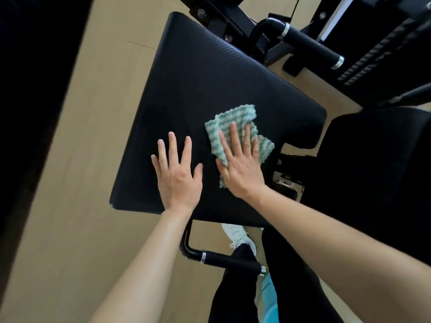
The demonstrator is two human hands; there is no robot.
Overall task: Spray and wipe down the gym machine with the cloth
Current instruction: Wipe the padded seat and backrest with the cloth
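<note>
Loosely folded, the green-and-white waffle cloth (233,114) lies near the seat pad's (186,89) right edge, pressed under the right hand (242,171) (fingers straight, not gripping). Beside it the left hand (179,178) rests flat, fingers spread; bare pad stretches toward the far corner.

The right hand (241,169) is pressing a green-and-white cloth (235,122) flat against the black seat pad (186,94), while the left hand (178,176) is resting open just beside it, to the left.
</note>
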